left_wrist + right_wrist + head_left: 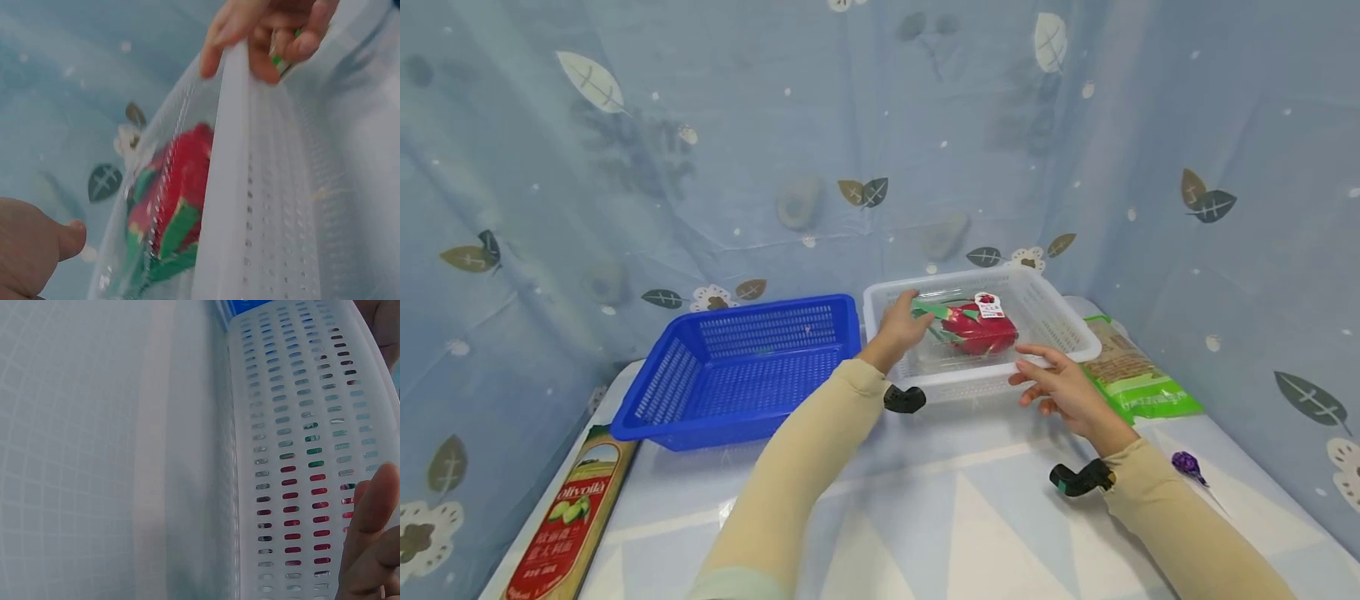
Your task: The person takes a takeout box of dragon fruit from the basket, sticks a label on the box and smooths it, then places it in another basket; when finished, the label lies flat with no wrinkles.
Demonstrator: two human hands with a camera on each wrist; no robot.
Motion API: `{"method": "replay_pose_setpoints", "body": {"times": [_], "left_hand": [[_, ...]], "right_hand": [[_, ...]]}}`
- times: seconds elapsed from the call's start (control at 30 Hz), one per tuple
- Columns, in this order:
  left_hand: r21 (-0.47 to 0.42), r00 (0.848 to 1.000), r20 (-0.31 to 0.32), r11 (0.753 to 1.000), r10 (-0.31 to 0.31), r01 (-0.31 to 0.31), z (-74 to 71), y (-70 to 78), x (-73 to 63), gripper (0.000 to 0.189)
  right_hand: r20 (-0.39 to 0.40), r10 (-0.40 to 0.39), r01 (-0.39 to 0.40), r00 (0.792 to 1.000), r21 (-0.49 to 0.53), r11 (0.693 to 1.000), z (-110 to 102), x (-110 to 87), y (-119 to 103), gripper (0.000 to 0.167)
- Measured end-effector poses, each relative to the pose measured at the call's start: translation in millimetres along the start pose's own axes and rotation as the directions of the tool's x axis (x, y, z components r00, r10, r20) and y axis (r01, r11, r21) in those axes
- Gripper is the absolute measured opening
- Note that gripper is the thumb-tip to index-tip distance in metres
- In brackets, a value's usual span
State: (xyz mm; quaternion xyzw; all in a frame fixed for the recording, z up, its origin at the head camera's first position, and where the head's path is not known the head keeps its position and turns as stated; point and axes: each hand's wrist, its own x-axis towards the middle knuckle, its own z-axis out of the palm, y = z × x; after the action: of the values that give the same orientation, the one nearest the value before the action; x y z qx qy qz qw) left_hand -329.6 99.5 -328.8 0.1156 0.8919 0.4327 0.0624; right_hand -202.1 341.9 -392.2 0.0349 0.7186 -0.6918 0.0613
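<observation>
A red dragon fruit [979, 328] with green scales lies in a clear plastic box with a white-and-red label, inside the white basket [1051, 310]. My left hand [901, 327] reaches over the basket's left side, its fingers by the leafy end of the fruit. In the left wrist view that hand's thumb stands apart from the box. My right hand [1063, 390] is at the basket's front right rim, fingers loosely spread, with fingers on both sides of the rim in the left wrist view. The right wrist view shows its fingers [369, 531] beside the slotted wall.
A blue basket [737, 427] stands left of the white one. A red olivoilà pack [568, 517] lies at the table's left edge. On the right are a green-and-clear bag [1138, 375] and a purple-wrapped lollipop [1186, 465]. A patterned curtain [760, 150] hangs behind.
</observation>
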Motion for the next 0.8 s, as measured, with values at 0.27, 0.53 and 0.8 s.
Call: {"method": "replay_pose_setpoints", "body": {"times": [0.27,0.53,0.8], "left_hand": [[0.069,0.980,0.047,0.978,0.194,-0.197,-24.4,10.0,-36.3,0.057],[0.070,0.974,0.066,0.973,0.217,-0.221,-54.3,-27.2,-85.6,0.055],[0.121,0.984,-0.035,0.978,0.177,-0.172,-81.2,-76.3,-121.6,0.053]], "right_hand": [[0.001,-0.001,0.001,1.000,-0.024,1.000,-6,4.4,-1,0.069],[0.018,-0.013,0.015,1.000,-0.115,0.993,-5,3.0,-2,0.072],[0.032,-0.043,0.049,0.999,-0.243,0.969,1,-11.7,-8,0.072]]}}
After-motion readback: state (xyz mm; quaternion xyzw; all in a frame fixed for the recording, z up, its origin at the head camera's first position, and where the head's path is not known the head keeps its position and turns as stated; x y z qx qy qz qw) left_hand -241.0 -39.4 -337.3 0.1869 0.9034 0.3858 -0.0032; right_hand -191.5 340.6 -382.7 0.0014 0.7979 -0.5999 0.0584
